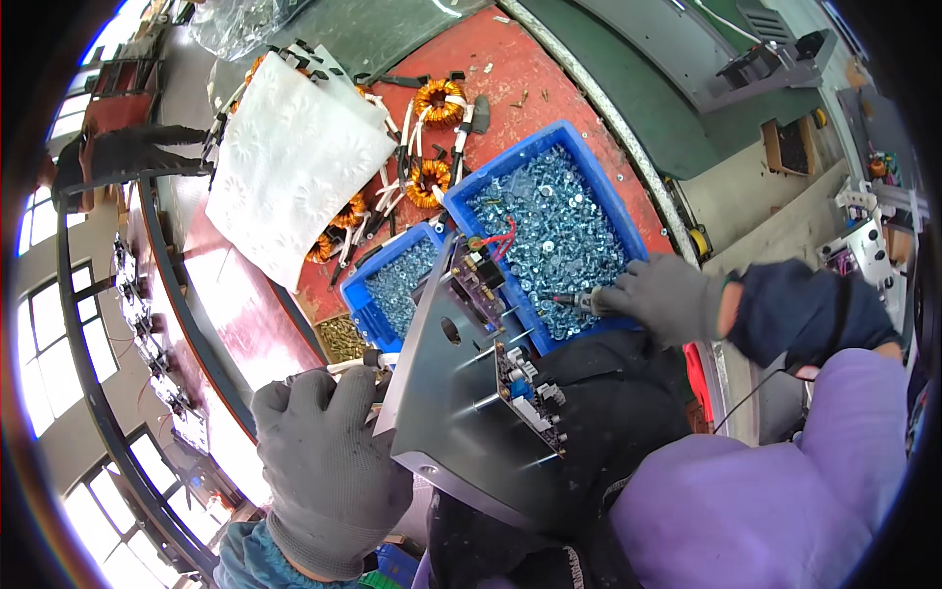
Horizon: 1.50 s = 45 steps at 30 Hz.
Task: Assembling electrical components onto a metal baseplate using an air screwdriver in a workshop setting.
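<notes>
My left hand [334,476], in a grey knit glove, is closed around the left edge of a grey sheet-metal housing [446,407]. The housing is tilted, and small circuit boards [525,388] stand on posts inside it. My right hand [672,299], gloved alike, grips a short screwdriver-like tool [579,300]; most of it is hidden in the fist. The tool's dark tip points left, over the loose screws [559,231] in a large blue bin [613,191]. Beside that bin stands a smaller blue bin [365,312] of finer screws, partly behind the housing.
Orange copper-wound ring coils [439,102] with white leads lie on the red tabletop [530,69], partly under a white padded sheet [294,162]. Brass-coloured parts [343,340] sit near my left hand. A metal rail [599,108] borders the table's right side.
</notes>
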Each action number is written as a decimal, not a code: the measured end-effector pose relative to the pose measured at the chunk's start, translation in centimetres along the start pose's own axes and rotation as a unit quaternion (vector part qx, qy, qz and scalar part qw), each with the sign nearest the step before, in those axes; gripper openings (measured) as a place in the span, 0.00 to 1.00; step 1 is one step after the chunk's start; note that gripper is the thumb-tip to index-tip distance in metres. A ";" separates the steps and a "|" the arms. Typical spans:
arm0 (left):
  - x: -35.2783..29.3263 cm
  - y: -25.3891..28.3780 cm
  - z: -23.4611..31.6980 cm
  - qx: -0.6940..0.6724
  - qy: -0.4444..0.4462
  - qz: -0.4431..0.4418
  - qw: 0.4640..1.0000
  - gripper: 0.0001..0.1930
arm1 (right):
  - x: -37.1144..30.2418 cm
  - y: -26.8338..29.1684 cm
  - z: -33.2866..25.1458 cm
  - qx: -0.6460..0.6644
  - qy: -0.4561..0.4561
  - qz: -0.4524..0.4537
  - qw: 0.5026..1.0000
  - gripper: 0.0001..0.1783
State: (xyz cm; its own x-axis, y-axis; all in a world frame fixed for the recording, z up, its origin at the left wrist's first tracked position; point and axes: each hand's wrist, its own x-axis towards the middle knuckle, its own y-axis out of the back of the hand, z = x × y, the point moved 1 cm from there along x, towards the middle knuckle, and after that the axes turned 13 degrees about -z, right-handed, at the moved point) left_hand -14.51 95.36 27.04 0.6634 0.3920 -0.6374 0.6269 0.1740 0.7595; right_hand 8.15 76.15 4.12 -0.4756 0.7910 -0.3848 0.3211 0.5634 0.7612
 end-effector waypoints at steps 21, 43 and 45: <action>0.6 0.0 -0.4 0.041 -0.080 0.013 0.996 0.25 | -3.2 9.9 -2.4 0.363 -0.067 -0.103 0.923 0.48; 0.5 0.2 0.2 -0.007 -0.029 -0.001 1.000 0.18 | -2.3 11.8 -3.0 -0.190 -0.024 0.016 0.981 0.41; 0.7 0.2 0.2 -0.020 -0.028 0.012 0.999 0.17 | -1.8 12.4 -1.9 -0.090 0.007 -0.011 0.996 0.39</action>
State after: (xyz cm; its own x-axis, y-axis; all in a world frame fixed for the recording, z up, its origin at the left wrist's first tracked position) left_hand -13.86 95.45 26.74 0.7001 0.3456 -0.6249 0.5950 0.2014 0.7781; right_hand 11.42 81.32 15.25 -0.4929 0.7746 -0.3964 0.1586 0.5279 0.8344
